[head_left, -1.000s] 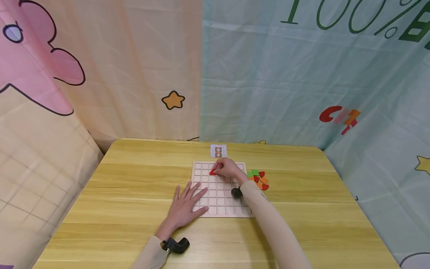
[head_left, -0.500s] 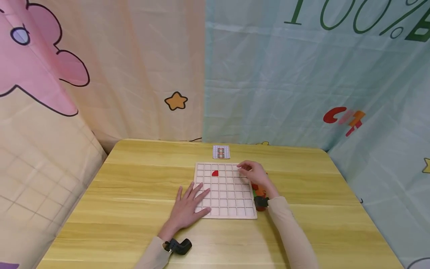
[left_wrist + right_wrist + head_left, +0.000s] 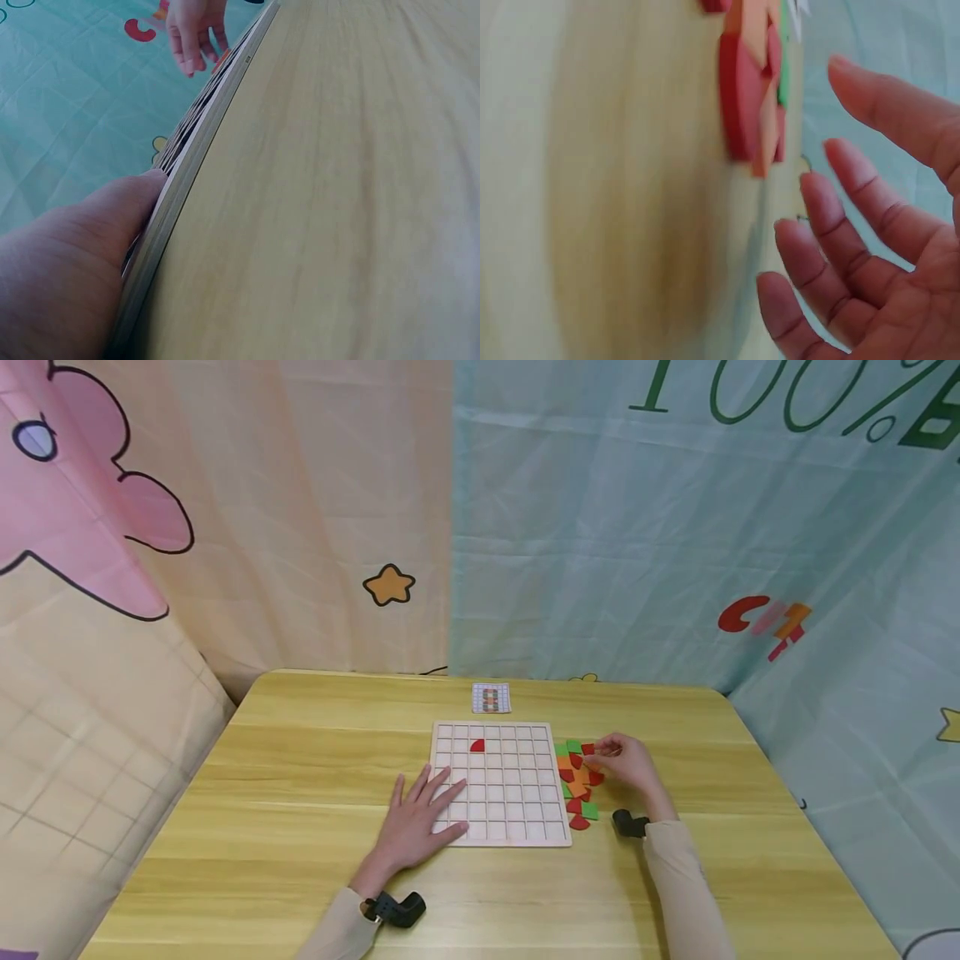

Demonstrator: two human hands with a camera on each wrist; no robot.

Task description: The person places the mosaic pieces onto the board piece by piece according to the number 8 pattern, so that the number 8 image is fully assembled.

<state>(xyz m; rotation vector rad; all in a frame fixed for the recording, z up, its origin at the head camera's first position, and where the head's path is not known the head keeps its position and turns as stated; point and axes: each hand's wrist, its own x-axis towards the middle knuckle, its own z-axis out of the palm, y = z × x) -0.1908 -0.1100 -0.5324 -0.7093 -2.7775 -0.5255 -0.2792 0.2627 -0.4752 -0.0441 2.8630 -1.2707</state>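
My left hand [image 3: 412,828] lies with spread fingers on the lower left of a white grid board [image 3: 517,818]. In the left wrist view its thumb [image 3: 124,202] rests on the board's edge. A single red quarter-circle tile [image 3: 477,746] sits in a cell near the board's top. To the right of the board, my right hand [image 3: 628,764] hovers at a pile of red, orange and green tiles [image 3: 577,789]. The right wrist view shows its fingers [image 3: 821,199] apart and loosely bent, holding nothing, with red tiles [image 3: 741,97] just beyond them.
A small card [image 3: 491,698] with a printed grid pattern lies behind the board. The wooden table [image 3: 300,735] ends at a back edge before hanging cloth [image 3: 585,543]. Each wrist wears a black camera, such as the left one [image 3: 405,910].
My right hand has released the red tile on the board and moved right to the tile pile. The left hand has stayed in place on the board.
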